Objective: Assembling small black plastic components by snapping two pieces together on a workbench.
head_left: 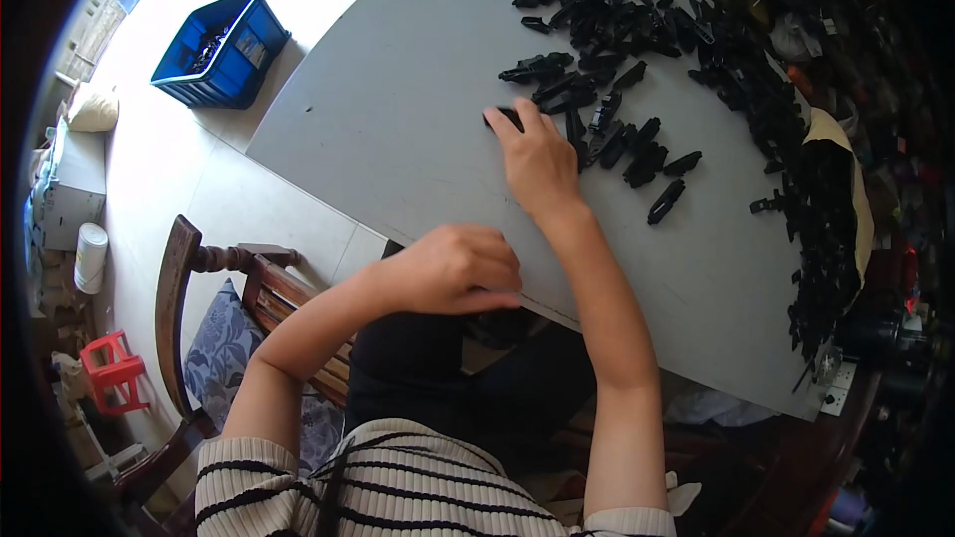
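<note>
My right hand (538, 154) reaches over the grey table, its fingers closed around a small black plastic part (505, 118) at the near left of a spread of similar parts. Most of that part is covered by the fingers. Just beyond the table's front edge, above my lap, my left hand (453, 268) is curled with the fingers bent inward. Whatever it may hold is hidden from this view. Several loose black plastic parts (647, 164) lie just right of my right hand, and a denser heap of them (637, 25) covers the far side.
The grey table (388, 109) has a curved left edge. Along its right side runs a long pile of black parts (821, 239) beside a cream-coloured bag (863, 204). On the floor stand a blue crate (224, 55) with small items inside, a red stool (112, 370) and a wooden chair (179, 308).
</note>
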`<action>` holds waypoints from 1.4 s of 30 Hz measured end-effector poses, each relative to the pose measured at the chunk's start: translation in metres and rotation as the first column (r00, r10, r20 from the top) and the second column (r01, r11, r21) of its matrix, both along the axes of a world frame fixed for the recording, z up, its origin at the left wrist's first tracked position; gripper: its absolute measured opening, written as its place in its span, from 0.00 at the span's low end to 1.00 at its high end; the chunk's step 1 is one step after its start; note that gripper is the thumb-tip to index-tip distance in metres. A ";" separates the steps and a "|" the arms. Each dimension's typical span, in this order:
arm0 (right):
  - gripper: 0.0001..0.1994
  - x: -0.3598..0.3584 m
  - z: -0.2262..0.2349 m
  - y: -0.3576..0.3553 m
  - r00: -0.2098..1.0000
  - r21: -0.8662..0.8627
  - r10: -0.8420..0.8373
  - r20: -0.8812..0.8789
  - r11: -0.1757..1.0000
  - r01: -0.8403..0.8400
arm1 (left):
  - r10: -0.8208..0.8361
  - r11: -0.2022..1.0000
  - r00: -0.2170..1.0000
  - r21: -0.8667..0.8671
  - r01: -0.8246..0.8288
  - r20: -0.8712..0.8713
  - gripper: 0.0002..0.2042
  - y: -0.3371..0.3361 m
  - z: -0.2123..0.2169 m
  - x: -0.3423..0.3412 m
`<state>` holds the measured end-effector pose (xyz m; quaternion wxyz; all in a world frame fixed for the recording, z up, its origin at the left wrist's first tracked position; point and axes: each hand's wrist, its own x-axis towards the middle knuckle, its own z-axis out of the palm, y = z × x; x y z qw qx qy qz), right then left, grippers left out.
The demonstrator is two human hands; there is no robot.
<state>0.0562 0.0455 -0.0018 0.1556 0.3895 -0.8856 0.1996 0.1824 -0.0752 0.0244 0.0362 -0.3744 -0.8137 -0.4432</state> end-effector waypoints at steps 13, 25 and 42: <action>0.14 0.050 0.020 0.118 0.918 0.091 -0.352 0.180 0.936 0.341 | 0.324 0.821 0.883 -0.362 -0.441 -0.340 0.14 0.023 -0.009 -0.121; 0.11 0.037 0.025 0.129 0.974 0.118 -0.190 -0.124 0.972 0.205 | 0.354 0.896 0.916 -0.215 -0.390 -0.188 0.11 0.027 -0.015 -0.056; 0.14 0.098 0.022 0.127 0.781 -0.357 -0.104 0.616 0.847 0.394 | 0.121 0.990 0.989 -0.086 -0.114 0.089 0.10 0.032 -0.013 -0.058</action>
